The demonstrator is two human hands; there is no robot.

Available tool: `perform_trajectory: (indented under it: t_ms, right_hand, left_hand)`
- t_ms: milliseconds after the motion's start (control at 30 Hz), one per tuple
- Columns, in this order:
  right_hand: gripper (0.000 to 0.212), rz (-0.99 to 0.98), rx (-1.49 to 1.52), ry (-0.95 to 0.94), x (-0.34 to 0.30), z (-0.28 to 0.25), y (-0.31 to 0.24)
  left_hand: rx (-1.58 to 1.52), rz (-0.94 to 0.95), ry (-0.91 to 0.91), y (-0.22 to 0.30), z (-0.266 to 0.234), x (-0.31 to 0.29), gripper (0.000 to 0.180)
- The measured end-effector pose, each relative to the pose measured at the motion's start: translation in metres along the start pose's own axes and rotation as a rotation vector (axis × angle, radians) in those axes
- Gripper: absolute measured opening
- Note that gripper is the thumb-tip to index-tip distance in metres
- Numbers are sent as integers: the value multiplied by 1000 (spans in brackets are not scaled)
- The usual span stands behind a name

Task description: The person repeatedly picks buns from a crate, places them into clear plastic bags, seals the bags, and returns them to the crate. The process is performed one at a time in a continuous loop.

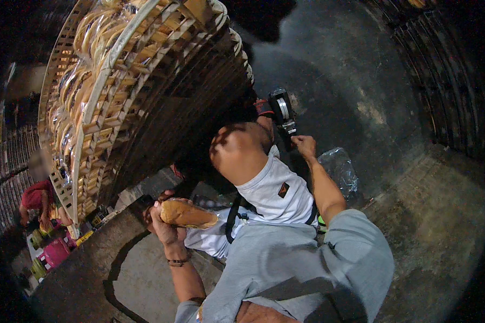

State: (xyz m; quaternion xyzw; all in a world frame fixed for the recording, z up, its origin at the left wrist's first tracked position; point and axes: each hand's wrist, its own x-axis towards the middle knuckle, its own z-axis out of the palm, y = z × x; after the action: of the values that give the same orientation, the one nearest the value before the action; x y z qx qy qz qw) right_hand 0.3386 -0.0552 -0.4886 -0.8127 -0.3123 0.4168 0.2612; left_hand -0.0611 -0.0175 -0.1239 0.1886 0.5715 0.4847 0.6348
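Note:
My left hand is wrapped round a brown bread roll, which seems to be in clear plastic, held beside my left thigh. Out past my right knee, my right hand is closed, its fingertips pinched together. Whatever lies between those fingers, if anything, is too small to make out. Just beyond them stands a black device with a pale roll and a metal end, much like a tape dispenser. A crumpled clear plastic bag lies to the right of my right forearm.
Tall stacked baskets rise at the upper left, the top one full of bagged bread. Beyond them, a person in red sits near a pink container. Dark ribbed stacks stand far right. Concrete floor lies ahead.

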Motion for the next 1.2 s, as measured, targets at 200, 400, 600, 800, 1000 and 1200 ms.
perform_trajectory:
  t_ms: [200,400,600,800,1000,1200]
  right_hand:
    - [40,-95,-514,-59,18,-9,24]
    - [25,-156,375,-2,6,-19,-29]
    - [46,-450,1024,-491,-65,-108,-259]
    - [81,-870,987,-1134,-181,-157,-402]
    - [92,-816,593,-1802,-254,-162,-461]
    - [97,-676,277,-1985,-278,-152,-490]
  left_hand:
    - [-118,65,-66,-6,-15,1,27]
    - [251,240,-24,20,-10,2,44]
    - [427,607,-208,70,30,4,43]
    - [452,880,-191,130,75,-30,36]
    - [587,1074,-84,154,68,-67,36]
    - [622,1241,-40,155,56,-73,35]
